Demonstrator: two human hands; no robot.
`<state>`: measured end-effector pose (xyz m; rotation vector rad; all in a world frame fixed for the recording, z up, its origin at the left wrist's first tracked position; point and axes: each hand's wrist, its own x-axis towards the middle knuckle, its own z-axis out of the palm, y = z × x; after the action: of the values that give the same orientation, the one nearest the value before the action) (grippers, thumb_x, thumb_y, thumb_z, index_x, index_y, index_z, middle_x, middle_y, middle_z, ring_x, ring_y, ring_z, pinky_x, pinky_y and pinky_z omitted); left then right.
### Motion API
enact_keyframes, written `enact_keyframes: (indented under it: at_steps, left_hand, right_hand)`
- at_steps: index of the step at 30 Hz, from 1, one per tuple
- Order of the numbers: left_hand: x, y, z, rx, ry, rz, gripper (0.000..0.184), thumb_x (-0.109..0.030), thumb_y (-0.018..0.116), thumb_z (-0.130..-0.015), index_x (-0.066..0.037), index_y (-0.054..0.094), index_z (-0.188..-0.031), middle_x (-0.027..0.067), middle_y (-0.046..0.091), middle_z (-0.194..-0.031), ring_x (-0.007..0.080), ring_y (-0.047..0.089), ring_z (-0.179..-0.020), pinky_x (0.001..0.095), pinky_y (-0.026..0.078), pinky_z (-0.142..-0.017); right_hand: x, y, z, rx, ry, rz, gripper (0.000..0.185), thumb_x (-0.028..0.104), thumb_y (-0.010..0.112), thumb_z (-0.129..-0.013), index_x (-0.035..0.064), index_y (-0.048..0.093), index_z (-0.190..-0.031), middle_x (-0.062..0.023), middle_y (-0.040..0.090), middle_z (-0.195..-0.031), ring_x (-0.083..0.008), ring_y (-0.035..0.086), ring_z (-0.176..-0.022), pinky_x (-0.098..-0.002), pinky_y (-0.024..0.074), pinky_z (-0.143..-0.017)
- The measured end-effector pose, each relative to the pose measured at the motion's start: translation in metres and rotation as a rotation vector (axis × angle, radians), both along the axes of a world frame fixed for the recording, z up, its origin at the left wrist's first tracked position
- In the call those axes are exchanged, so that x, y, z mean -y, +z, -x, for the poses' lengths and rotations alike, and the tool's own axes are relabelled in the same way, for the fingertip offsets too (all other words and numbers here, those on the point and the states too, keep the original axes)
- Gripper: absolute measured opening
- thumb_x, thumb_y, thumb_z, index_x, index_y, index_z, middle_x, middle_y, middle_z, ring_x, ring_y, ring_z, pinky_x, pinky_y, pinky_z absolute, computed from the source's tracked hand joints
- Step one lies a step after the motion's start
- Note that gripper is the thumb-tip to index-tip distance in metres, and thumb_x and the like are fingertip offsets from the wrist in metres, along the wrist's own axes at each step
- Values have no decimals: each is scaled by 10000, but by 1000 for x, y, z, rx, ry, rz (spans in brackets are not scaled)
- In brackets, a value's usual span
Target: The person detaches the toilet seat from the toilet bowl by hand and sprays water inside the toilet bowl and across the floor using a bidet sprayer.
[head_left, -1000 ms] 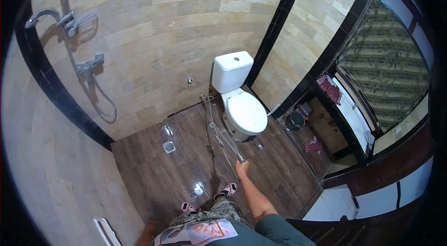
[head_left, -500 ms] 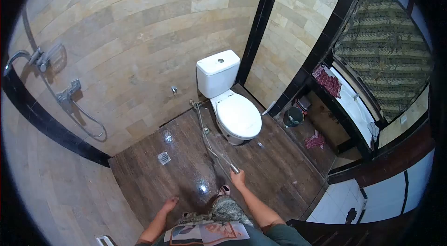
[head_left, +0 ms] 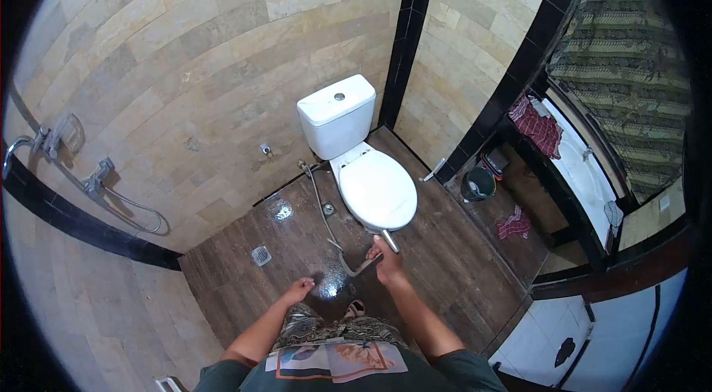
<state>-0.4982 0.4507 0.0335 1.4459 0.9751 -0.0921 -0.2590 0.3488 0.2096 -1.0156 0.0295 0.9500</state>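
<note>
My right hand [head_left: 387,262] is wrapped round a silver bidet sprayer [head_left: 391,242], just in front of the toilet [head_left: 378,190]. From the sprayer a grey hose [head_left: 315,195] loops down and runs back to a fitting on the wall beside the toilet. The toilet's white lid is down. My left hand [head_left: 299,290] hangs over the wet floor [head_left: 297,240], its fingers curled in, and nothing shows in it.
A floor drain [head_left: 260,255] lies to the left. A shower set [head_left: 96,173] hangs on the left wall. Right of the toilet stand a dark bucket [head_left: 478,184] and a sink counter [head_left: 575,147] with a red cloth [head_left: 535,129]. Another red cloth [head_left: 514,225] lies on the floor.
My right hand has risen toward the toilet with the sprayer, whose hose now bends in a loop below it. My left hand has moved forward and to the right.
</note>
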Motion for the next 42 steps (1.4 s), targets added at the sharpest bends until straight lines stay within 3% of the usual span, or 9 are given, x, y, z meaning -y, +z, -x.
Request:
enact_keyframes:
  at_steps: [10,15,18,22,28,30,36,38,42]
  left_hand:
    - [-106,2,-110,-164,-315,-733,521,-115,479,-690,-74,259,-1161,156,330,-1151,306,311,-1071,348,293,-865]
    - [-177,2,-145,-292,-611,-920,412,-156,437,-709,-98,355,-1108,106,341,-1162,255,321,-1081,437,315,-826]
    - [-213,-2,-166,-332,-1010,-775,327,-183,458,-700,-77,453,-1009,108,408,-1102,255,368,-1042,420,327,-820]
    - [-241,-47,-174,-245,-1014,-643,267,-217,489,-688,-54,501,-900,113,506,-940,267,467,-912,415,365,-763]
    - [-280,-17,-187,33,-659,-218,239,-252,475,-722,-14,454,-741,99,507,-603,230,511,-560,366,410,-540]
    - [-287,13,-198,89,-222,222,226,-245,443,-741,-24,434,-693,69,465,-542,158,470,-476,301,395,-458]
    - [-337,26,-207,271,-12,329,175,-241,407,-767,-83,423,-694,15,403,-498,109,397,-410,247,342,-379]
    - [-353,38,-205,248,42,348,169,-245,408,-769,-90,418,-702,9,396,-500,103,386,-405,241,337,-379]
    - [-373,61,-202,256,95,371,177,-276,421,-772,-106,409,-723,-3,378,-507,87,357,-395,226,321,-368]
  right_hand:
    - [-15,115,-26,-141,147,-470,295,228,370,-782,117,328,-511,2,313,-493,-114,329,-494,-281,298,-574]
    - [-41,135,-26,-177,2,-593,297,227,381,-773,108,349,-503,-8,340,-491,-112,330,-477,-272,287,-557]
    - [-74,146,-21,-121,-127,-561,324,245,394,-780,106,344,-492,6,313,-459,-95,318,-423,-258,281,-496]
    - [-125,156,-27,24,-266,-518,322,244,381,-794,108,345,-505,14,318,-465,-89,317,-420,-258,283,-487]
    - [-180,161,-30,775,-654,-222,326,248,378,-804,112,298,-520,7,303,-499,-98,322,-469,-273,301,-527]
    - [-192,150,-27,697,-646,-187,321,245,407,-787,109,302,-516,-2,317,-506,-107,328,-483,-278,299,-535]
    - [-215,122,-20,485,-531,-143,340,252,385,-795,106,306,-498,-7,313,-475,-106,319,-451,-264,295,-502]
    - [-211,128,-26,24,-484,-481,336,242,361,-806,104,323,-502,-1,309,-451,-102,308,-419,-251,285,-462]
    - [-211,121,-26,170,-463,-368,334,217,341,-816,101,328,-502,-2,317,-435,-100,302,-397,-249,282,-444]
